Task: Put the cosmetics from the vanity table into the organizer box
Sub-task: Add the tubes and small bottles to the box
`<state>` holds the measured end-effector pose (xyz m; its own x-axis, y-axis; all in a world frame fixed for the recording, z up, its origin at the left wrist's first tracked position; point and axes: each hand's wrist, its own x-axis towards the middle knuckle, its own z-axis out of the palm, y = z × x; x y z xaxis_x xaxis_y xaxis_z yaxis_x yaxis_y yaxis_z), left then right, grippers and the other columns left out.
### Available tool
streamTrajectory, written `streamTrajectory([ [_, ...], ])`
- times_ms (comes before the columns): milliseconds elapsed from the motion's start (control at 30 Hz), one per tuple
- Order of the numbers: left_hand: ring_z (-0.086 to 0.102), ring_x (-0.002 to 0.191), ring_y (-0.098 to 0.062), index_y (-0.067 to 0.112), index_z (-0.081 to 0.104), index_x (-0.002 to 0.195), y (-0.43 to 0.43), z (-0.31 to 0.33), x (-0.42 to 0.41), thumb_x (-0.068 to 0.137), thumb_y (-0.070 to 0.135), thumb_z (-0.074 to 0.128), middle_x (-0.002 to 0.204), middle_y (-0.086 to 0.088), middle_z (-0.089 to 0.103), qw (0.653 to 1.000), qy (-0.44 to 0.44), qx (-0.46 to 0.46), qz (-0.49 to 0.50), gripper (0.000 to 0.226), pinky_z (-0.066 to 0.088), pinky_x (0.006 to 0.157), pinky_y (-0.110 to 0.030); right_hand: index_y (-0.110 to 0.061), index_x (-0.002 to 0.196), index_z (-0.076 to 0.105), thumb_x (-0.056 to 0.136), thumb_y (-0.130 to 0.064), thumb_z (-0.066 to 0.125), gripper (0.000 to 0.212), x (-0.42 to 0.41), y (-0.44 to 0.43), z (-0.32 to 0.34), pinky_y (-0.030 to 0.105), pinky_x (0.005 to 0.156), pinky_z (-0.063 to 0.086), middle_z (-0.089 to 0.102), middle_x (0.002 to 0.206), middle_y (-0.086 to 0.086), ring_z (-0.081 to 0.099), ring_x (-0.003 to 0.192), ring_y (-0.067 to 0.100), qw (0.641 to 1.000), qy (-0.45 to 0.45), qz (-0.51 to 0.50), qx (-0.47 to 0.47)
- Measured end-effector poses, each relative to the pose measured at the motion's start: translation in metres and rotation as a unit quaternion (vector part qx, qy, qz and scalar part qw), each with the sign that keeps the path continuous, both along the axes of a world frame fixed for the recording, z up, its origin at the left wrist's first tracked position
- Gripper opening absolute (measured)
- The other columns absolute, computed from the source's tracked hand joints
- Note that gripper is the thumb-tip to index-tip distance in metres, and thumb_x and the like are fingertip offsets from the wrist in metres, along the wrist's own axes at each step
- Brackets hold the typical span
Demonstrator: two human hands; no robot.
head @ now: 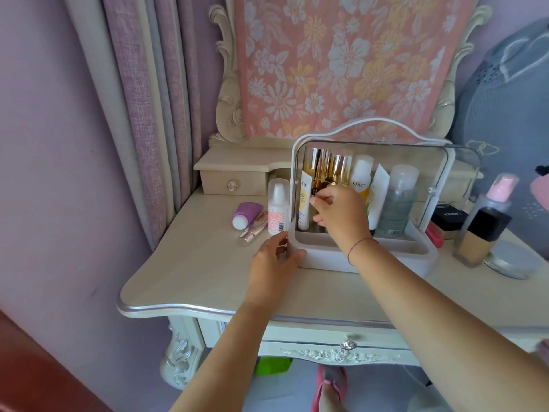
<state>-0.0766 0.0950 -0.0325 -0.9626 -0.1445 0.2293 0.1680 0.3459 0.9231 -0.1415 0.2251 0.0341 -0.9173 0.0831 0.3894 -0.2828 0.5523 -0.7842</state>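
The box (368, 257) is sitting mid-surface, set back from the front edge, leaving a bare strip of surface (208, 278) lying open in front and at the front left. It is pale grey with a low tray front, a curved handle on top and a clear lid (430, 153) standing raised. The left hand (273, 260) is gripping the box's front left corner, fingers curling round the side and thumb lying on the front. The right hand (338, 215) is reaching into the box from the front, its fingers pinching a dark bottle (315, 190) with a gold cap, standing in the left part. Inside, upright in a row, are standing one BB tube (303, 203) at the far left, gold-capped bottles (337, 165) whose count I cannot tell behind the hand, one KHIO bottle (361, 176), one white tube (379, 194) leaning, and one clear bottle (398, 200). Just left of the box three things are waiting: one pump bottle (277, 206) standing nearly against the box wall, one purple tube (246, 212) and one slim pink tube (254, 230), both lying flat. Right of the box five things are crowding the surface: one red block (434, 234) touching the box, one black carton (448, 217), one spray bottle (499, 194), one foundation bottle (481, 236) and one round tin (511, 260) near the front edge.
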Motion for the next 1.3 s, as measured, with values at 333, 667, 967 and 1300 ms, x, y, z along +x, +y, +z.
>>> streamTrajectory([
  [333,0.059,0.092,-0.006,0.014,0.058,0.119,-0.002,-0.005,-0.003,0.084,0.026,0.069,0.105,0.005,0.064,0.997,0.004,0.034,0.072,0.039,0.042,0.071,-0.005,-0.011,0.095,0.069,0.09,-0.017,0.062,0.01,0.011,0.006,0.002,0.04,0.069,0.06,0.069,0.08,-0.001,0.068,0.065,0.011,1.0,0.027,-0.002,0.012],
  [667,0.049,0.102,-0.038,0.0,0.055,0.108,-0.035,0.0,-0.024,0.08,0.02,0.068,0.113,-0.02,0.053,0.94,-0.029,-0.137,0.31,0.037,0.04,0.09,-0.043,-0.014,0.089,0.07,0.088,-0.019,0.064,0.008,0.048,0.025,-0.031,0.031,0.071,0.056,0.07,0.08,-0.005,0.066,0.074,0.011,0.996,0.088,-0.029,0.015],
  [967,0.055,0.091,-0.037,0.002,0.065,0.097,-0.045,0.002,-0.042,0.085,0.02,0.056,0.095,-0.019,0.065,0.924,-0.06,-0.262,0.271,0.024,0.041,0.079,-0.038,-0.008,0.089,0.069,0.086,-0.007,0.066,0.004,0.069,0.028,-0.054,0.009,0.066,0.046,0.068,0.078,-0.002,0.061,0.071,0.008,0.983,0.174,-0.038,-0.042],
  [1300,0.056,0.058,-0.004,0.033,0.067,0.078,-0.043,-0.002,0.054,0.088,0.035,0.058,0.06,0.011,0.063,0.957,0.019,0.0,0.291,0.013,0.039,0.054,-0.019,-0.019,0.098,0.066,0.086,-0.021,0.066,0.012,0.085,0.008,-0.048,0.01,0.068,0.048,0.068,0.089,-0.007,0.065,0.077,0.003,0.988,0.021,0.077,-0.133],
])
